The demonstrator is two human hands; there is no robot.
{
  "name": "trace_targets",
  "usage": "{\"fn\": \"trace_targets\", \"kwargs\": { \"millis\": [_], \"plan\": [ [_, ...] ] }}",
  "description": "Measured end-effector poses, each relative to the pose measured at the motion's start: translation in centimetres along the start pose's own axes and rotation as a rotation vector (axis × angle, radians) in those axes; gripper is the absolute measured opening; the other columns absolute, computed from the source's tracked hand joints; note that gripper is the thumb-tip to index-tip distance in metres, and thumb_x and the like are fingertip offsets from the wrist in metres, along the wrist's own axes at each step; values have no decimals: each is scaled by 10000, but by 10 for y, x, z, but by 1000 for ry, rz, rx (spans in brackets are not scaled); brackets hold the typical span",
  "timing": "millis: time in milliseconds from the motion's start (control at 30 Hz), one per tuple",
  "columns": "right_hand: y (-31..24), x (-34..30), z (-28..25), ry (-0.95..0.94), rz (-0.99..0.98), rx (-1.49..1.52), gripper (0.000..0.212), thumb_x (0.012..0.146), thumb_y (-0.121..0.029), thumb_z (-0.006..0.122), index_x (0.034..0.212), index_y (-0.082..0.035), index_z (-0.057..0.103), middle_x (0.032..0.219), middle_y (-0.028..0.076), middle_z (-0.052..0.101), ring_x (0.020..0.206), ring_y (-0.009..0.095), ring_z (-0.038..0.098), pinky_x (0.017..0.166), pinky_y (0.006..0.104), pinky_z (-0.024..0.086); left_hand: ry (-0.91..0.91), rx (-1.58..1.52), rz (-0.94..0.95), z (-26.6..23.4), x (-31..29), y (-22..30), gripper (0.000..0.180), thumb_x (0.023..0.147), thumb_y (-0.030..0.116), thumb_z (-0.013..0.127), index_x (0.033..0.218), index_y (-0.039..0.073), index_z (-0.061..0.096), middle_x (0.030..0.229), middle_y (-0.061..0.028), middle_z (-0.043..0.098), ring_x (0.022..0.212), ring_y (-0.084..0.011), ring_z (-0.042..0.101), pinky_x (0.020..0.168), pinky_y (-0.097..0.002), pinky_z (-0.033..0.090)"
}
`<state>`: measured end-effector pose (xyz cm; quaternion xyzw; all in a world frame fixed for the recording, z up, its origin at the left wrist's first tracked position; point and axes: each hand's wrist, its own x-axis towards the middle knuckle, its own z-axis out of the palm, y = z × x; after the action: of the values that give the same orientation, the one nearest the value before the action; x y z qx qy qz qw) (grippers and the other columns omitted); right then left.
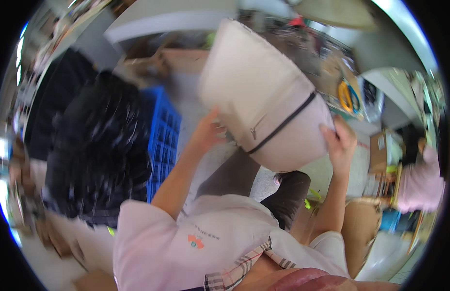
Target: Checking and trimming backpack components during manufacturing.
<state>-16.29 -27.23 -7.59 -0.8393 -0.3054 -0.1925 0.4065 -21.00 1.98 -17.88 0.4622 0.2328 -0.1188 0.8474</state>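
Note:
In front of me a large pale beige fabric bag (263,82) is held up at a tilt. A black strap or band crosses it, and a small zipper pull hangs beside the band. My right hand (342,143) grips its right edge, thumb on the near face and fingers partly hidden behind. By the lower left edge is my left hand (208,132), its fingers apart and slightly blurred. Whether that hand touches the bag is hard to see.
A tall heap of shiny black bagged goods (99,145) stands at left against a blue plastic crate (163,140). Scissors with yellow and blue handles (348,96) lie on the cluttered bench at far right. Cardboard boxes (379,153) and a person in pink (421,182) are at right.

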Motion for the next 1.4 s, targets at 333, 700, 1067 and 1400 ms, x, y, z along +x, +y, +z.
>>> {"fn": "trace_targets", "kwargs": {
  "millis": [333, 700, 1067, 1400],
  "plan": [
    [-4, -47, 31, -85, 93, 459, 229, 642, -109, 646, 744, 64, 537, 614, 59, 458, 580, 151, 404, 520, 257, 324, 315, 351, 595, -61, 21, 23, 914, 653, 539, 602, 1299, 37, 194, 1265, -201, 290, 1162, -293, 295, 928, -460, 253],
    [78, -22, -47, 17, 365, -81, 316, 806, -280, 515, 952, -2, 554, 770, 60, 556, 728, 144, 500, 651, 291, 392, -349, 477, 579, 31, 7, 44, 184, 695, 104, 665, 833, 17, 581, 733, 4, 578, 655, -54, 512, 612, -192, 427],
    [183, 59, -50, -236, 378, -970, 277, 723, -139, 523, 975, -26, 528, 887, 213, 565, 862, 354, 537, 749, 403, 418, -408, 723, 562, 55, 14, 44, 200, 738, 110, 605, 906, 15, 555, 766, 2, 564, 683, -51, 495, 623, -197, 420],
    [58, 3, -32, -218, 520, -65, 730, 679, -182, 677, 1272, -87, 261, 795, 66, 515, 633, 143, 461, 596, 253, 406, -448, 500, 460, 63, 12, 46, 248, 682, 86, 653, 907, 7, 584, 762, -14, 582, 676, -62, 523, 639, -194, 432]
  ]
}}
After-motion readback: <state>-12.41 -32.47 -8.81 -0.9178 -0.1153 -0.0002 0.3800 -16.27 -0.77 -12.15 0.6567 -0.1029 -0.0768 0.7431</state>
